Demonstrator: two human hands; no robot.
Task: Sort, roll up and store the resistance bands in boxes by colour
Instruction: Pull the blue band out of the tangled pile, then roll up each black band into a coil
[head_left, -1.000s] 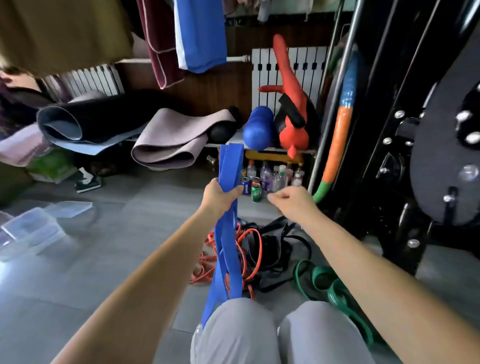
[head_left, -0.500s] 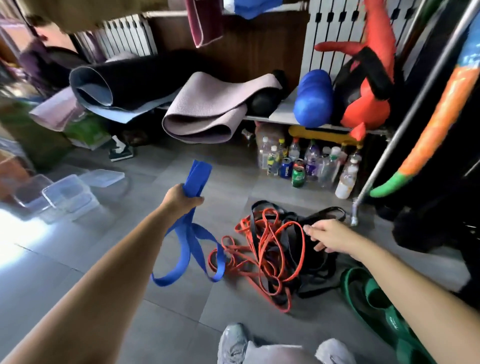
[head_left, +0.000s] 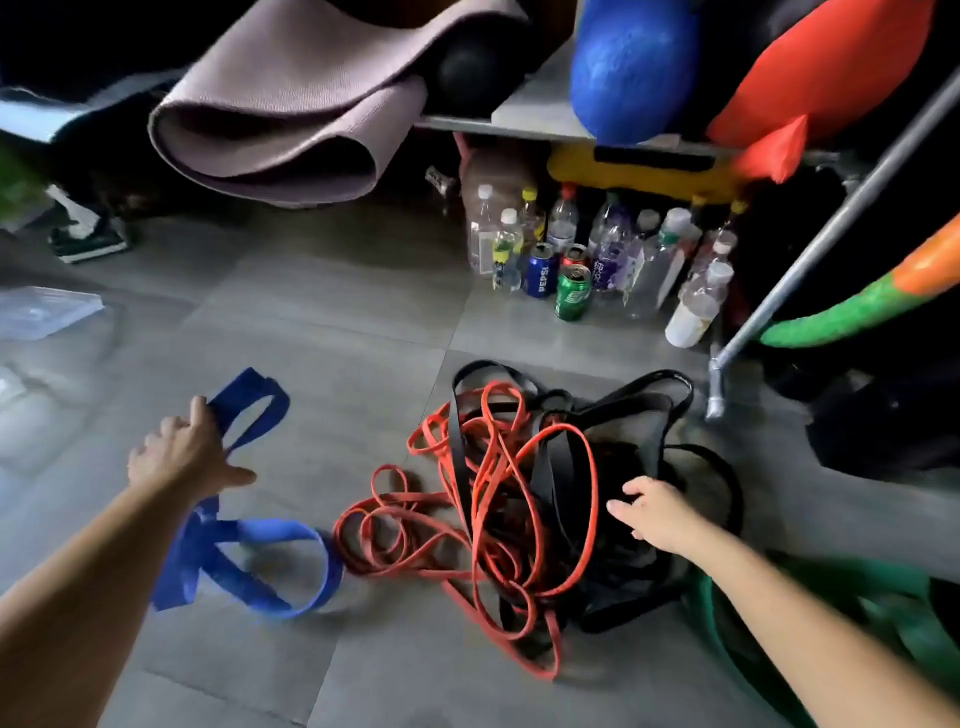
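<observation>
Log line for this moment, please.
left hand: gripping wide blue resistance band | right hand: open over thin black bands | thin orange bands: tangled, floor

setting: a home gym or exercise storage corner, cluttered. grey tiled floor (head_left: 322, 322). low shelf (head_left: 524, 117) carrying a loosely rolled mauve exercise mat (head_left: 280, 119), a blue foam roller (head_left: 631, 67) and a red padded shape (head_left: 810, 78). under the shelf, a crowd of plastic drink bottles (head_left: 644, 260) and soda cans (head_left: 558, 280). a tangle of red resistance bands (head_left: 488, 499) and black bands (head_left: 639, 415) on the tiles, a green band (head_left: 883, 613) beside them. slanted metal pole (head_left: 831, 223) at right. clear plastic boxes (head_left: 41, 317) at left.
</observation>
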